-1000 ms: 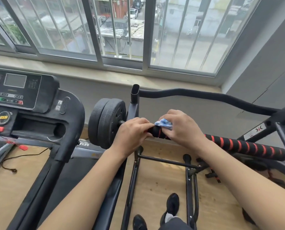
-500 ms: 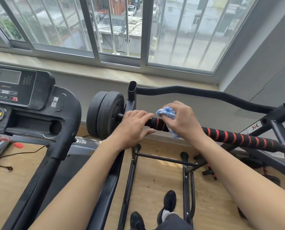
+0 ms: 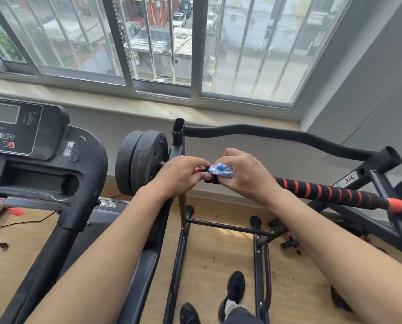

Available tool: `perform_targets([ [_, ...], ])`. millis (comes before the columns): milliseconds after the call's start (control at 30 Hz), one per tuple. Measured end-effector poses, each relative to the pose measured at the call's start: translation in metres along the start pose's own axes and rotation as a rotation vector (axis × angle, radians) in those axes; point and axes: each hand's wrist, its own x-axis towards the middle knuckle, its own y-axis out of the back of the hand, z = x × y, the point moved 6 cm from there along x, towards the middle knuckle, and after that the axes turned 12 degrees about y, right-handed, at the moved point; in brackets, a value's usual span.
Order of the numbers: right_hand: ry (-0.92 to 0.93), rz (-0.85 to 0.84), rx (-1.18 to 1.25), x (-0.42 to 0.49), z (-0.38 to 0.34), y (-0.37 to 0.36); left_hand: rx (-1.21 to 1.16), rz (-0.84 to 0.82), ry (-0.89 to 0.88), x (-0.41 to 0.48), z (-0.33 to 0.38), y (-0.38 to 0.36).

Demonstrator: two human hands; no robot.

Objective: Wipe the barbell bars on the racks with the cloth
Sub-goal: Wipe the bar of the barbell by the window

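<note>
Both hands on the barbell bar [image 3: 331, 194], right by the rack [image 3: 180, 146] upright.

Treadmill [image 3: 55, 164] crowds the rack's left, weight plates [image 3: 141, 161] just beside it; left hand [image 3: 180, 175] grips the bar, right hand [image 3: 244, 175] clamps the blue cloth [image 3: 220, 170] around it, knuckles nearly touching.

Soft, even daylight enters through the window [image 3: 162, 43] at the top, and the room is bright without any hard glare. Below the window, the wooden floor [image 3: 218, 253] carries only faint, diffuse shadows under the black frames. The wide lens bends straight lines to both sides of the window. Fine detail looks slightly soft everywhere, and the street behind the window is washed out.
</note>
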Motion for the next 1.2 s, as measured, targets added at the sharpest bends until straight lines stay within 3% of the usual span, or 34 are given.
perform_targets([
  [133, -0.005, -0.004, 0.04, 0.002, 0.005, 0.001, 0.053, -0.139, 0.051, 0.006, -0.004, -0.003],
  [300, -0.142, 0.005, 0.038, 0.012, 0.019, -0.002, 0.188, 0.089, -0.111, -0.012, 0.008, -0.007],
  [433, -0.135, -0.026, 0.061, 0.016, 0.02, -0.004, 0.167, 0.149, -0.139, -0.013, 0.005, -0.006],
  [800, 0.021, -0.059, 0.087, 0.009, 0.013, -0.003, 0.038, -0.312, 0.109, 0.018, 0.005, 0.0],
  [900, -0.062, 0.003, 0.07, 0.016, 0.023, 0.0, 0.028, -0.236, 0.093, 0.013, 0.009, 0.004],
  [1067, -0.083, -0.012, 0.028, 0.023, 0.022, -0.002, 0.16, 0.09, -0.026, -0.001, 0.011, 0.001],
  [1200, -0.027, -0.048, 0.013, 0.023, 0.021, -0.002, 0.058, 0.027, -0.029, 0.008, 0.002, 0.0],
])
